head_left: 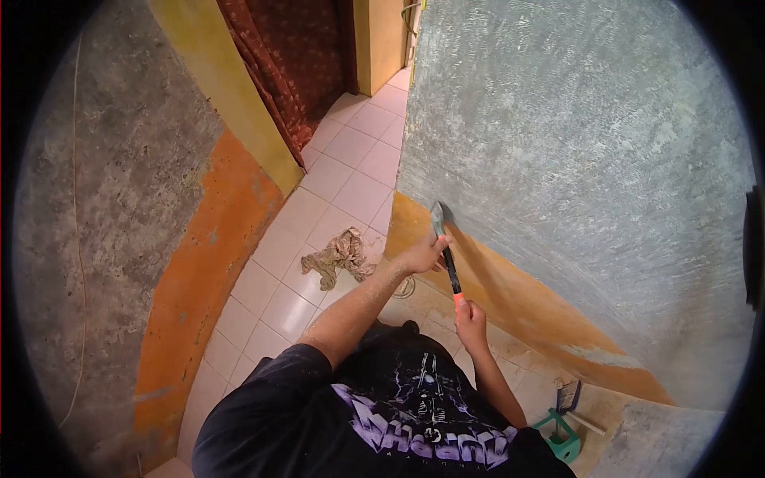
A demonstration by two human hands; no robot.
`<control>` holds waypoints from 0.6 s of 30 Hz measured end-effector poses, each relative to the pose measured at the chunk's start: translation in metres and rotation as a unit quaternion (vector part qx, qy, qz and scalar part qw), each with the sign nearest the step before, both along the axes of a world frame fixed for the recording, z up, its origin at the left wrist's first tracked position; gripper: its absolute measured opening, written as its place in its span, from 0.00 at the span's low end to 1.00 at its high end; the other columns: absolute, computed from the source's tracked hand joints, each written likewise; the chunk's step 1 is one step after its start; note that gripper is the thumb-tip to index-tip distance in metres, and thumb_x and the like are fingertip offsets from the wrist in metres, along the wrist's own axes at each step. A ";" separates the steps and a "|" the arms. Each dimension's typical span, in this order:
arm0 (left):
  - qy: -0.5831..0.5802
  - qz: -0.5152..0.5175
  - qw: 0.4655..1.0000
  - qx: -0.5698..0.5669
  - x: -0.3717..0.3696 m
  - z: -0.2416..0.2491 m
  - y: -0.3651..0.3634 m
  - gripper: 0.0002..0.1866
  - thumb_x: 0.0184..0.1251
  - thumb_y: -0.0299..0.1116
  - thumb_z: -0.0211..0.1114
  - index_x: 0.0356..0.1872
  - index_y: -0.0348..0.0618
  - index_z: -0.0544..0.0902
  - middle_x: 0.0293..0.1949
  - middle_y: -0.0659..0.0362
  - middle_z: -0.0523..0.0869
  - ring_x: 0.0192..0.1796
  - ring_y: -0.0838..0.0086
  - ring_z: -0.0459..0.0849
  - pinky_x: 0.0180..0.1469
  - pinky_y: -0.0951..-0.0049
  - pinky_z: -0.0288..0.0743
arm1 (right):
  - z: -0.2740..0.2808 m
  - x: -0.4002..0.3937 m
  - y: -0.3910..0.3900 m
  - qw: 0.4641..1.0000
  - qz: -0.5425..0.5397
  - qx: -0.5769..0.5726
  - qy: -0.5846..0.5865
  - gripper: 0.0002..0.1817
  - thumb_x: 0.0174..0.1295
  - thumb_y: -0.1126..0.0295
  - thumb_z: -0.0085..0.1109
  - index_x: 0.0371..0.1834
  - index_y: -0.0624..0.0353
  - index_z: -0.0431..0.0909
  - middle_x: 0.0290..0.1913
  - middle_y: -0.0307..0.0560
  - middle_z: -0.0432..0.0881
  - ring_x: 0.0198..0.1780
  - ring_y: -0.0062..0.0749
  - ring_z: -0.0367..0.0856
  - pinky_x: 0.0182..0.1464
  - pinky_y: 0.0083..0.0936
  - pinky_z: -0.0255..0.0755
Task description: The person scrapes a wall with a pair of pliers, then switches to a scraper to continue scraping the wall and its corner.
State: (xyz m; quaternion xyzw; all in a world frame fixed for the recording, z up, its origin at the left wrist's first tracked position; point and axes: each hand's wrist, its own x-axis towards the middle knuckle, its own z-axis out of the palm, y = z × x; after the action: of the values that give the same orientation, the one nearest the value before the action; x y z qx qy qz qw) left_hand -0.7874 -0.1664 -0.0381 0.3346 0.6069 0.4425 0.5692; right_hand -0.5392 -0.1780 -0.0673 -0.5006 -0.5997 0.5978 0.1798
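Both my hands grip a long-handled scraper with a black shaft and an orange grip. Its grey metal head touches or nearly touches the wall close to the line where grey surface meets orange paint. My left hand is closed around the upper shaft, just below the head. Lower down, my right hand wraps the orange grip at the handle's end. The grey wall has a rough, scraped-looking texture, and a band of orange paint runs along its bottom.
A crumpled patterned cloth lies on the white tiled floor. At the lower right are a green plastic stool and a dark tray-like item. A bare wall stands at left, beside a red-curtained doorway.
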 end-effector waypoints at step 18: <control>-0.058 -0.016 0.998 0.023 -0.005 -0.004 -0.004 0.21 0.79 0.49 0.50 0.49 0.37 0.72 0.38 0.55 0.84 0.34 0.71 0.88 0.36 0.71 0.84 | 0.006 -0.009 -0.032 0.996 -0.052 0.065 -0.038 0.22 0.74 0.54 0.50 0.23 0.57 0.70 0.18 0.34 0.69 0.17 0.17 0.64 0.20 0.21 0.57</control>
State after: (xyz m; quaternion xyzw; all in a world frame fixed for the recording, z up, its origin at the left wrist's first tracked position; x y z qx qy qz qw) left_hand -0.7924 -0.1705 -0.0423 0.3307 0.5570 0.4657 0.6029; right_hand -0.5478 -0.2097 -0.0615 -0.5407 -0.6170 0.5281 0.2193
